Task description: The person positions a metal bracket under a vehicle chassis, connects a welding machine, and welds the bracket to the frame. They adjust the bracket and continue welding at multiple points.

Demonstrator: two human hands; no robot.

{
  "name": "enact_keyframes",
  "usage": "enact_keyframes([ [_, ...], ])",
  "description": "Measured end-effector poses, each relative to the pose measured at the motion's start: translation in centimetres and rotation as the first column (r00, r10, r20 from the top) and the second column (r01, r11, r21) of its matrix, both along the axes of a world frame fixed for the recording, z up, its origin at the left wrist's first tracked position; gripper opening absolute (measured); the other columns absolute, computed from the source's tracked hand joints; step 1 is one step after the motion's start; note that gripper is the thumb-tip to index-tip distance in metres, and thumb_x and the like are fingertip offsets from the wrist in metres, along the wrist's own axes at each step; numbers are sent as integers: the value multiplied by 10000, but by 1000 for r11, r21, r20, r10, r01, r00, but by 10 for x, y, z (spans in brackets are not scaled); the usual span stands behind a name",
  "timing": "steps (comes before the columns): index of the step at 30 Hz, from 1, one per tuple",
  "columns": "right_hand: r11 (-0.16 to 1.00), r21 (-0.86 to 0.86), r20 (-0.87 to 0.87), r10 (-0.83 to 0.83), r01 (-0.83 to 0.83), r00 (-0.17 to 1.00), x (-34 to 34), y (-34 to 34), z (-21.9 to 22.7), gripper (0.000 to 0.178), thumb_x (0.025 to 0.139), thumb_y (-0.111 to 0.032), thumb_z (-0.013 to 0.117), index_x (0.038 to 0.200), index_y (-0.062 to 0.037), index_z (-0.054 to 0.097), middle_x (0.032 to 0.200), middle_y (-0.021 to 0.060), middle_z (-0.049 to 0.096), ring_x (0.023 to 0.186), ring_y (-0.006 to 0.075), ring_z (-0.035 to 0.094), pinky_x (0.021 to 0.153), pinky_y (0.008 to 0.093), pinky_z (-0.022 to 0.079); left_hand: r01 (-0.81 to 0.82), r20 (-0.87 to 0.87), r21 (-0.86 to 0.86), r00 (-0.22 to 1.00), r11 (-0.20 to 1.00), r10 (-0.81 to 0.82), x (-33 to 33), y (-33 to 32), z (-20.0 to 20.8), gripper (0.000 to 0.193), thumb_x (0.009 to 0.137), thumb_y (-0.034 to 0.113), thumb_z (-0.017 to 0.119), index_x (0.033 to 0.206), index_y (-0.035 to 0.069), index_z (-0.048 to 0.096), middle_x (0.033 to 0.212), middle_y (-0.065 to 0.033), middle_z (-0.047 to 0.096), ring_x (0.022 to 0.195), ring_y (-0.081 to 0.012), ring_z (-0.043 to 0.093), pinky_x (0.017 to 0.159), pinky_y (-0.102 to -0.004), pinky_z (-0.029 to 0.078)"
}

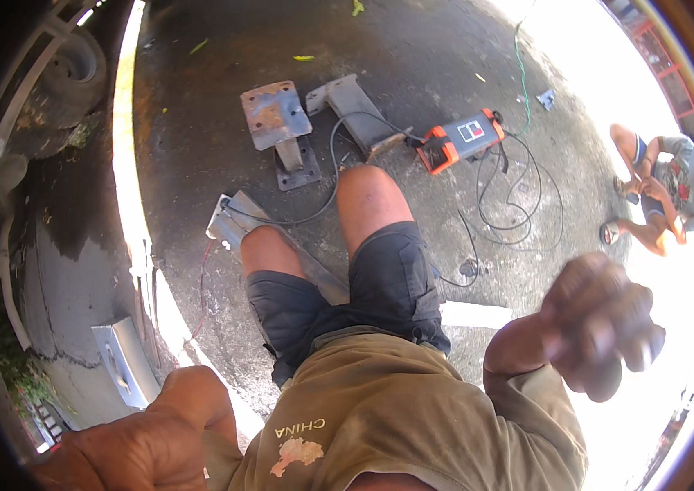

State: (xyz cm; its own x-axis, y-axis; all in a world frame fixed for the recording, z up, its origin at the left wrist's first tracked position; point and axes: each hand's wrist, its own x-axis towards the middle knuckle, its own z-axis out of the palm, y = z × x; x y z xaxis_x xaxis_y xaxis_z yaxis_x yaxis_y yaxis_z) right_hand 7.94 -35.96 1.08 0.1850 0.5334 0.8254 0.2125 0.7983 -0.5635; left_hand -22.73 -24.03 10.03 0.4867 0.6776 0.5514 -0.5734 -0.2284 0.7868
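Note:
My right hand [605,327] is raised at the right, close to the camera. Its fingers look curled into a loose fist, slightly blurred, and nothing shows in them. At the lower left, my left hand [118,450] is bent up near the picture's edge, its fingers hidden in the dark rim. Between my knees and beyond lie steel parts: a rusty plate [269,106] with holes on a short post, a channel-shaped piece [359,119], and a long bar [314,274] under my left leg. A cable ends at a clamp [223,204] on that bar. Neither hand touches them.
An orange and grey box-shaped machine [466,139], probably a welder, stands ahead to the right with looped black cables [519,221]. A person [678,180] sits low at the far right. On the left are a silver case [126,364] and a tyre [77,61]. A green cord [520,74] runs behind.

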Motion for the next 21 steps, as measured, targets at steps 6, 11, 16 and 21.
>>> enact_keyframes([
  [6, 361, -878, 19, -632, 316, 775, 49, -4, -155, 235, 1027, -216, 676, 1112, -6, 740, 932, 94, 761, 767, 130, 709, 699, 283, 582, -335, -40, 237, 934, 912, 354, 19, 49, -106, 440, 999, 151, 686, 1343, -62, 513, 1225, -211, 611, 949, -283, 701, 739, -350, 651],
  [11, -134, -896, 436, -93, 423, 895, 53, -39, -346, 352, 894, -237, 775, 1130, 19, 724, 1029, 237, 757, 987, 377, 740, 844, 439, 566, -379, -653, 102, 672, 920, 350, 21, 85, -181, 315, 1005, 195, 700, 1188, -62, 692, 995, -135, 711, 864, -226, 731, 788, -348, 621],
  [16, -404, -707, 593, 109, 580, 798, 12, -39, -447, 734, 785, -305, 863, 1393, -111, 500, 1353, 211, 593, 1268, 434, 581, 1003, 554, 484, -332, -887, 0, 435, 943, 153, 8, 97, -248, 311, 978, 209, 747, 1180, -26, 723, 962, -96, 748, 885, -140, 710, 822, -295, 567],
  [21, -310, -798, 541, 10, 517, 841, 8, -39, -463, 402, 905, -127, 623, 1298, -119, 542, 1340, 256, 560, 1194, 493, 600, 993, 591, 491, -286, -917, 139, 324, 948, 232, -2, 116, -330, 341, 947, 224, 747, 1190, -15, 732, 1159, -191, 741, 951, -274, 739, 845, -378, 579],
])
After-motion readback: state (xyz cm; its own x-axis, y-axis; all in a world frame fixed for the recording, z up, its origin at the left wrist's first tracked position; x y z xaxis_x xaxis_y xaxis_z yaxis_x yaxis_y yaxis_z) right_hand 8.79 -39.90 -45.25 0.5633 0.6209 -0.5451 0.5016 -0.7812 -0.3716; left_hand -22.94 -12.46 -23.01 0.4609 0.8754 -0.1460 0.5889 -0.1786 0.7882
